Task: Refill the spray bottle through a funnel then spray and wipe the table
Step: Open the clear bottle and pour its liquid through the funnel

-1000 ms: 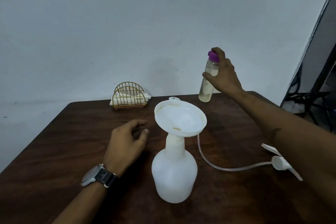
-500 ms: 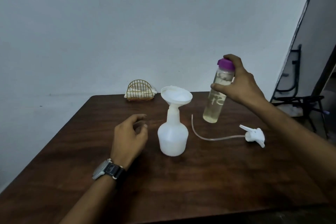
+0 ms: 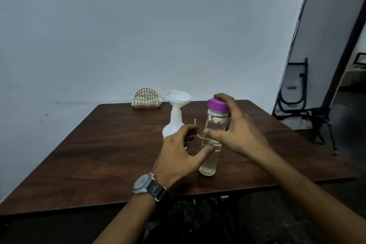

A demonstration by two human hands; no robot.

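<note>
Spray bottle (image 3: 173, 124) has its funnel (image 3: 178, 97) in, pouring not yet begun: right hand (image 3: 237, 132) grips the capped water bottle (image 3: 216, 122), half-open left hand (image 3: 176, 156) touches it

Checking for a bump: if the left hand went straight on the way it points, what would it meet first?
Probably the clear bottle that the right hand holds; the left hand has its thumb almost on it.

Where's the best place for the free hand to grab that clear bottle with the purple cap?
The clear bottle is best gripped round its lower barrel, coming from the left. It is nearly upright and straight-sided, the right hand covers its upper part and purple cap, and the left hand is beside it there.
</note>
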